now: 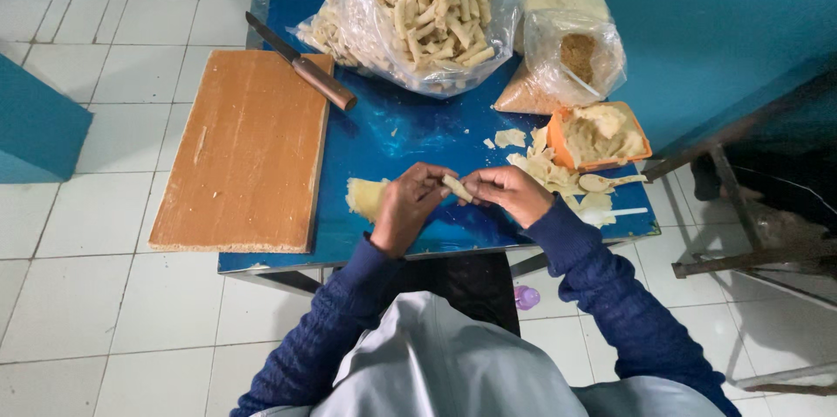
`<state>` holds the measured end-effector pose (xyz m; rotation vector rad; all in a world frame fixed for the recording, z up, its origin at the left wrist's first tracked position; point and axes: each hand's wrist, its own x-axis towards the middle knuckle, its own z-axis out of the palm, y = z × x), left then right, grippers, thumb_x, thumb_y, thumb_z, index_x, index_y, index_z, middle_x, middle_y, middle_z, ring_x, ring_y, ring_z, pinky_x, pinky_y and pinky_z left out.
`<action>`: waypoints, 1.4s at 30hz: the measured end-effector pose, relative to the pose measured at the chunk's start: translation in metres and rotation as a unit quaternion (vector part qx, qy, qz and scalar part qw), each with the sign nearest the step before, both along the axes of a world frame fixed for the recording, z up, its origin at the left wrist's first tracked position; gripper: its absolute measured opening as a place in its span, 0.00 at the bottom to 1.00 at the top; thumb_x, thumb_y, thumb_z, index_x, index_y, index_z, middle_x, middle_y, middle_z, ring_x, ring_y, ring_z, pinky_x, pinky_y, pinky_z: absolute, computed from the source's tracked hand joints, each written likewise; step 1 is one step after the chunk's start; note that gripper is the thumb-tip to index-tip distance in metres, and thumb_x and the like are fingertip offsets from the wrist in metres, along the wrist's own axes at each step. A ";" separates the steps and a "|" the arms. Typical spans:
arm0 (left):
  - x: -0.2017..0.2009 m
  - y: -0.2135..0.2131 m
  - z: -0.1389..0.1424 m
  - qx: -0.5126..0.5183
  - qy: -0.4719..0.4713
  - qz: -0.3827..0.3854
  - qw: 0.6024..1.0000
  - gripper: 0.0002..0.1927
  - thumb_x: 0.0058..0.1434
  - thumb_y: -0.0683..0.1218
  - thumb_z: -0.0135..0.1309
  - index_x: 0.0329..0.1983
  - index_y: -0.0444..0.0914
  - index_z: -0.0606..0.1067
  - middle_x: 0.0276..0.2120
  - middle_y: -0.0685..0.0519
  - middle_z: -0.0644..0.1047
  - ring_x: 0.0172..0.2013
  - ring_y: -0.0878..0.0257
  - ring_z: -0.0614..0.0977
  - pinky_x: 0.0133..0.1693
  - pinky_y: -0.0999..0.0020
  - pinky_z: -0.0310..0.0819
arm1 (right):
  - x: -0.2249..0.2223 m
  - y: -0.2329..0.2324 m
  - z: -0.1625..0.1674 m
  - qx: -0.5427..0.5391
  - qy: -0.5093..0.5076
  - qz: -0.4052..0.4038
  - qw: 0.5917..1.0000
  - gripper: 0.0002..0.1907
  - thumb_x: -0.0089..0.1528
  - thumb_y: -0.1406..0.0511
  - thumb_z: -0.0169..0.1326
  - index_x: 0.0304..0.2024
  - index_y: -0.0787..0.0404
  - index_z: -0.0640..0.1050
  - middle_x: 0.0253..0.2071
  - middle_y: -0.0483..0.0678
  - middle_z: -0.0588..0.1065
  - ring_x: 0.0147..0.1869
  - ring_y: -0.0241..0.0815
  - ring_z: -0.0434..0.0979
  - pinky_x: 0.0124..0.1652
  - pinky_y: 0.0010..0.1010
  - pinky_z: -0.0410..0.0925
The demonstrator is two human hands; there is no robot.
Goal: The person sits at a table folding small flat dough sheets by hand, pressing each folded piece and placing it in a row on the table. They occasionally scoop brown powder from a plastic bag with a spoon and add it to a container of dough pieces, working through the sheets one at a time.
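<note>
While both hands meet over the near edge of the blue desk [410, 133], they pinch one small pale rolled dough stick [457, 187] between them. Its long axis runs slanted, from up-left near the left hand [405, 208] down-right toward the right hand [510, 193]. Each hand has a narrow grip, fingertips closed on one end of the stick, so most of the stick is hidden and only its middle shows.

Two dark blue knitted sleeves [602, 282] cover the arms. Just beside the left hand, partly hidden under it, lies one flat pale dough sheet [364, 196]. To the right of the right hand is a loose heap of thin pale dough wrappers [558, 174]; they overlap too much to count. One pale spoon [602, 181] rests among them, and one white stick-like tool [615, 215] lies near the desk edge.

Farther back sits one orange plastic tub of pale filling [602, 135]. On the left lies one long brown wooden cutting board [248, 151], sticking out past the desk edge, with one knife with a brown wooden handle [301, 62] across its far corner.

At the far end stands one big clear plastic bag full of rolled sticks [436, 7], too many to count and cut off at the top. Beside it is one smaller clear bag of brown crumbs [562, 68].
</note>
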<state>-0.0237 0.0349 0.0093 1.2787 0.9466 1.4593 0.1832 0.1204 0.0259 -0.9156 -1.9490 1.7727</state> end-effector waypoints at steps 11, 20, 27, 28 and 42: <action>0.003 -0.002 -0.009 -0.053 -0.126 -0.016 0.990 0.10 0.67 0.37 0.56 0.49 0.30 0.72 0.40 0.49 0.79 0.42 0.66 0.81 0.47 0.71 0.76 | -0.011 -0.053 0.017 0.254 0.026 -0.150 0.955 0.14 0.63 0.68 0.61 0.51 0.63 0.80 0.40 0.44 0.80 0.42 0.29 0.77 0.44 0.23 0.72; 0.005 -0.011 -0.018 -0.076 -0.161 -0.020 0.984 0.09 0.67 0.38 0.55 0.48 0.30 0.71 0.41 0.50 0.80 0.43 0.66 0.81 0.49 0.72 0.76 | -0.010 -0.062 0.009 0.268 0.043 -0.170 0.947 0.15 0.62 0.68 0.61 0.51 0.64 0.81 0.40 0.45 0.80 0.40 0.31 0.77 0.43 0.25 0.72; 0.010 -0.017 -0.027 -0.083 -0.077 -0.003 0.994 0.09 0.66 0.39 0.57 0.47 0.31 0.73 0.41 0.49 0.80 0.42 0.68 0.79 0.44 0.73 0.73 | 0.002 -0.041 -0.015 -0.012 0.096 -0.100 0.990 0.11 0.67 0.65 0.53 0.47 0.66 0.79 0.41 0.45 0.78 0.43 0.31 0.75 0.44 0.26 0.69; 0.010 -0.019 -0.027 -0.071 -0.070 -0.002 0.995 0.08 0.67 0.38 0.56 0.47 0.31 0.73 0.42 0.49 0.79 0.43 0.69 0.79 0.45 0.73 0.73 | 0.002 -0.039 -0.016 -0.034 0.107 -0.094 0.989 0.10 0.68 0.66 0.53 0.47 0.66 0.79 0.41 0.44 0.78 0.43 0.31 0.75 0.43 0.26 0.69; 0.014 -0.021 -0.027 -0.074 -0.149 0.015 0.986 0.11 0.68 0.41 0.54 0.48 0.33 0.67 0.41 0.48 0.79 0.42 0.65 0.83 0.45 0.72 0.76 | 0.087 0.037 0.057 0.632 -0.303 -0.276 0.658 0.19 0.61 0.76 0.60 0.43 0.43 0.87 0.46 0.44 0.68 0.53 0.52 0.66 0.49 0.43 0.61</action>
